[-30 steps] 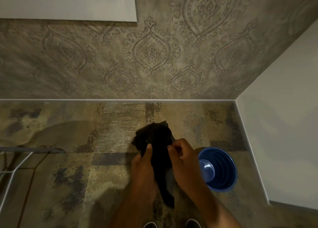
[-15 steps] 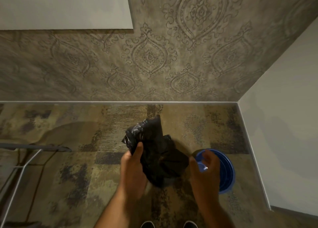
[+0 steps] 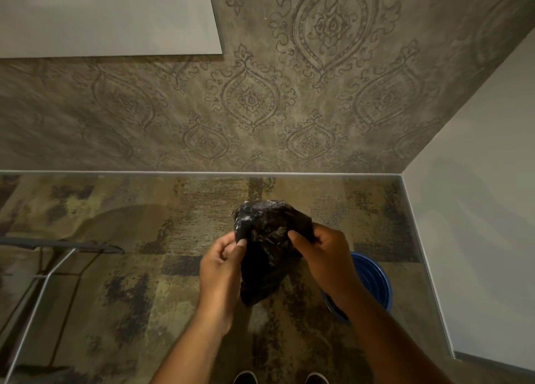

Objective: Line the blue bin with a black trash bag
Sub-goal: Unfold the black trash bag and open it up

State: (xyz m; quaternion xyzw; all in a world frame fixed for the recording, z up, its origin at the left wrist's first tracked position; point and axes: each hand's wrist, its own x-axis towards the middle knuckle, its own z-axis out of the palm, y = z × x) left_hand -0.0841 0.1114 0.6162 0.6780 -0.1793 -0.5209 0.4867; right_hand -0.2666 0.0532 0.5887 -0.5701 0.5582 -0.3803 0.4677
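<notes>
A black trash bag (image 3: 267, 250) is held up in front of the body, above the floor (image 3: 139, 296). The bag is still bunched up and crinkly, and it is not spread out. Its top sticks up above both hands, and its bottom hangs down between the two wrists.

The left hand (image 3: 221, 265) is closed on the left side of the bag. The plastic is pinched between the thumb and the fingers, so the grip is clamped on the bag. The right hand (image 3: 324, 256) is closed on the right side of the bag near the top. Its fingers are curled into the plastic, so that grip is clamped on the bag too. The two hands are near each other, with only the bag between them.

The blue bin (image 3: 373, 282) is set on the floor, to the right of the hands and close to the white wall (image 3: 477, 209). A good part of the bin is hidden behind the right arm. No bag is seen over its rim.

The floor is brown and patchy. A patterned wall (image 3: 260, 99) is seen straight ahead. A thin metal frame (image 3: 43, 282) is seen on the left side. The tips of two dark shoes (image 3: 279, 379) are seen at the bottom edge.
</notes>
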